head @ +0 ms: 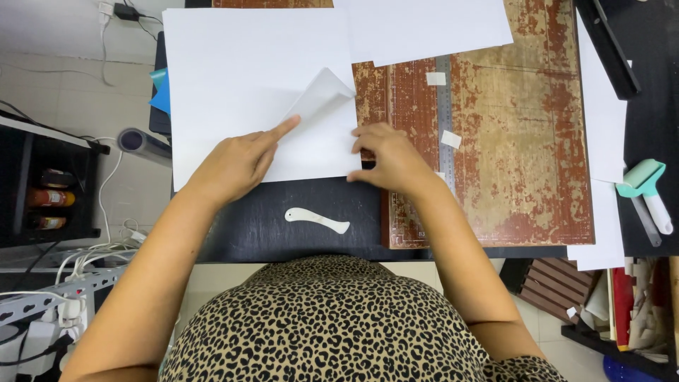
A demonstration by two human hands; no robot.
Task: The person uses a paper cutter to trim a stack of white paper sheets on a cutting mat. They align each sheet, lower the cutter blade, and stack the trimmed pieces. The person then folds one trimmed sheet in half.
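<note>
- Our left hand (237,159): index finger stretched out, tip pressing on the folded-over corner flap (322,95) of the large white paper sheet (240,78); other fingers curled under, nothing gripped.
- Our right hand (389,159): fingers bent, tips on the sheet's right edge near its lower corner, thumb below. Looks like a light pinch or a hold-down; we cannot tell which.
- The sheet lies flat on the dark surface (269,226), its right part overlapping the worn red-brown cutting mat (516,141). The corner is turned back to a point, crease not yet flat.
- Handling, as we judge it: very light, thin, floppy. It will slide easily on the mat and surface, so it wants one hand as anchor. It creases for good and dents under a fingernail; press with flat pads.
- Where to hold: by the edges and corners, or pinned with spread fingers near the fold line. Lifting from mid-sheet would buckle it.
- Small white curved bone-folder tool (318,219) lies on the surface just below the sheet, between our arms, untouched.
- Steel ruler (445,120) lies upright along the mat, just right of our right hand, with small white tape scraps (450,139) on it.
- Second white sheet (424,28) at top, overlapping the mat.
- Teal-handled roller (647,187) far right, well apart.
</note>
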